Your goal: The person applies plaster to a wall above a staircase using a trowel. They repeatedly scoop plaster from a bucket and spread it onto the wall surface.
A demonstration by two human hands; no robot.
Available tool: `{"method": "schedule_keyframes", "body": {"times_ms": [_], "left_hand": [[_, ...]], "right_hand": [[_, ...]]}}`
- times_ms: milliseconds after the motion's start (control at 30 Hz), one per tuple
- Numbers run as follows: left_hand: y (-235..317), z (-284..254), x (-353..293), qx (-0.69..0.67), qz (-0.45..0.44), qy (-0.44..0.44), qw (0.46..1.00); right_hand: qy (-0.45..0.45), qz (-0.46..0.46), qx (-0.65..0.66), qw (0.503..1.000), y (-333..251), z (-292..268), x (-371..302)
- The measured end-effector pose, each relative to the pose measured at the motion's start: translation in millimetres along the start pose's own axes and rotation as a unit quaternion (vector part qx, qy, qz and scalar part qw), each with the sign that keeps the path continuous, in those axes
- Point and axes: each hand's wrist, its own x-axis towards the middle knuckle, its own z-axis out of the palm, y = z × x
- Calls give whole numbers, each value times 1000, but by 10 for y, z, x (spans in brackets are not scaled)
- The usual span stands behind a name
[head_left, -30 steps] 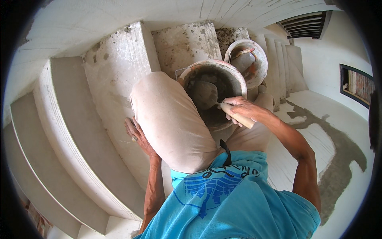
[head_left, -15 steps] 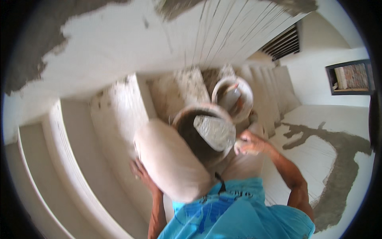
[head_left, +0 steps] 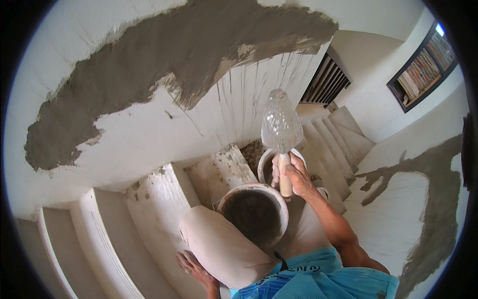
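My right hand (head_left: pixel 295 177) grips the wooden handle of a trowel (head_left: pixel 281 122), raised with its wet, shiny metal blade pointing up toward the wall. Below it, between my knees, sits a round bucket (head_left: pixel 284 219) with dark grey mortar (head_left: pixel 250 217) low inside. A second, paler bucket (head_left: pixel 262 169) stands just beyond, partly hidden by my right hand; its contents are mostly out of sight. Beside my left leg, my left hand (head_left: pixel 196 269) rests on a stair step with fingers spread, holding nothing.
Stair steps (head_left: pixel 119 239) run down at the left, and more steps (head_left: pixel 331 149) lie at the right. A wide patch of grey mortar (head_left: pixel 184 55) covers part of the white wall ahead. Another grey patch (head_left: pixel 440 199) marks the right wall. A slatted opening (head_left: pixel 326 79) and a window (head_left: pixel 423 70) are beyond.
My right hand has lifted the trowel from over the mortar bucket, up and forward, turning its blade upward. The view has tilted up, showing more wall. My left hand stays beside my leg.
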Motion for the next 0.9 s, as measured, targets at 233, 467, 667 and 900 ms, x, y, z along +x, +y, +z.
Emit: {"method": "schedule_keyframes", "body": {"times_ms": [233, 467, 667, 900], "left_hand": [[38, -37, -15, 21, 35, 24, 999], [33, -116, 7, 37, 61, 7, 997], [146, -296, 42, 36, 34, -52, 997], [103, -211, 5, 11, 45, -14, 999]], "right_hand": [[115, -43, 35, 992, -278, 43, 480], [204, -71, 15, 976, -505, -42, 844], [254, -95, -65, 960, -548, -93, 1105], [267, -129, -108, 949, -544, -124, 1269]]}}
